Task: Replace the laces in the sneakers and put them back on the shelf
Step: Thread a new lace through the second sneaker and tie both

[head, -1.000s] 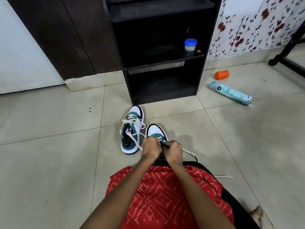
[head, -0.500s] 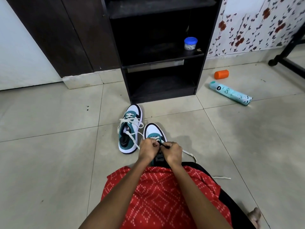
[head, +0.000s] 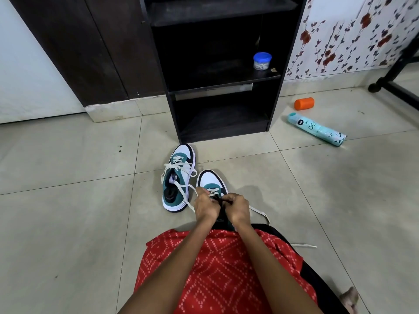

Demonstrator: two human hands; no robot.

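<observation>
Head view: how do the hands sit?

– Left hand and right hand are side by side, fingers curled, pinching a black lace between them over the nearer sneaker. Both forearms reach forward from the lap, wrists bent down.

– And where are the shoes?

– On the floor in front of the shelf. The other sneaker lies closer to the shelf, its white lace loose. The held one is farther from it.

Grey tiled floor; black shelf between dark wood panel, floral wallpaper.
</observation>
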